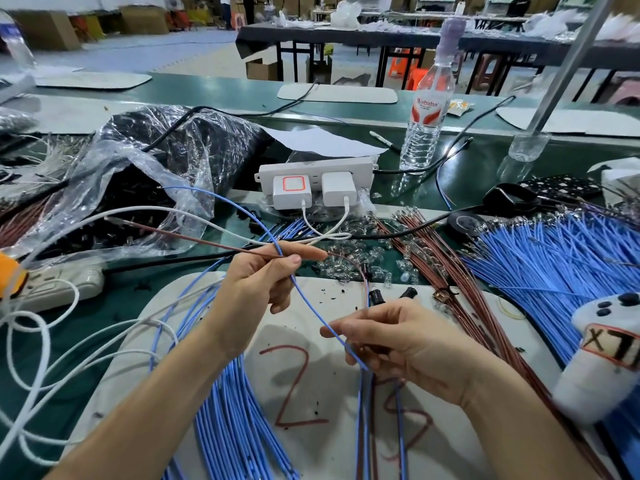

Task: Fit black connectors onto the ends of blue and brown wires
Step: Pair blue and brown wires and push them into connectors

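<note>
A green desk (467, 174) is crowded: a white power strip with two white chargers (313, 174) stands mid-desk, a clear plastic water bottle (424, 133) upright to its right, a crumpled clear plastic bag of black parts (156, 168) to its left. A heap of loose blue wires (554, 258) fans out at the right, a sheaf of brown wires (436, 261) beside it, small clear glass bulbs (346, 251) scattered before the strip. White cables (34, 341) loop across the left. Over a white mat marked with red numerals (301, 386), the left hand (256, 282) pinches a thin brown wire (194, 237) and a long blue wire (311, 302) between thumb and forefinger where they cross. The blue wire runs down to the right hand (405, 344), whose fingers curl round it; a small black connector (375, 295) sits just above those fingers, whether on a wire end I cannot tell.
</note>
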A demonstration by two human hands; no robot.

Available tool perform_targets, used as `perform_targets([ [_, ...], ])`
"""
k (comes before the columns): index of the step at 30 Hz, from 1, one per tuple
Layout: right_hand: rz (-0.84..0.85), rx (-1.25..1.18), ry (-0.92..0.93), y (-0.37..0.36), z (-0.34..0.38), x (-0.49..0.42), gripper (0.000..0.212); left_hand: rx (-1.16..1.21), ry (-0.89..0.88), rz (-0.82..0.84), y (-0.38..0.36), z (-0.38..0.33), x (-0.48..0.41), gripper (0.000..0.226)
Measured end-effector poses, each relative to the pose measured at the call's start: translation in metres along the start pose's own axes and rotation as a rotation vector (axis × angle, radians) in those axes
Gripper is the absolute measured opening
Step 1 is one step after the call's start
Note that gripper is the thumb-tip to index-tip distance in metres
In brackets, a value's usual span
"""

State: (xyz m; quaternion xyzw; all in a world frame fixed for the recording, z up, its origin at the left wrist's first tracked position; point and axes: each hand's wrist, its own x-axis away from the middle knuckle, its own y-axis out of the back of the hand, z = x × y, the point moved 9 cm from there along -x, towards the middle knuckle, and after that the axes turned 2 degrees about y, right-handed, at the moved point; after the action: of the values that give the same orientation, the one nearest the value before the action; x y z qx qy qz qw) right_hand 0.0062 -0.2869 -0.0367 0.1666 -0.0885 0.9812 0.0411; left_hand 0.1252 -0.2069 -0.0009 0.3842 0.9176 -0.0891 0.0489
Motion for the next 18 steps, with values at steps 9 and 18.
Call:
perform_targets([
  [9,0.073,0.04,0.042,-0.009,0.003,0.0,0.03,0.055,-0.015,-0.05,0.002,-0.003,0.0,0.029],
  [18,0.137,0.05,0.056,-0.011,0.002,0.003,0.008,0.344,0.026,-0.245,0.034,-0.006,-0.005,0.031],
])
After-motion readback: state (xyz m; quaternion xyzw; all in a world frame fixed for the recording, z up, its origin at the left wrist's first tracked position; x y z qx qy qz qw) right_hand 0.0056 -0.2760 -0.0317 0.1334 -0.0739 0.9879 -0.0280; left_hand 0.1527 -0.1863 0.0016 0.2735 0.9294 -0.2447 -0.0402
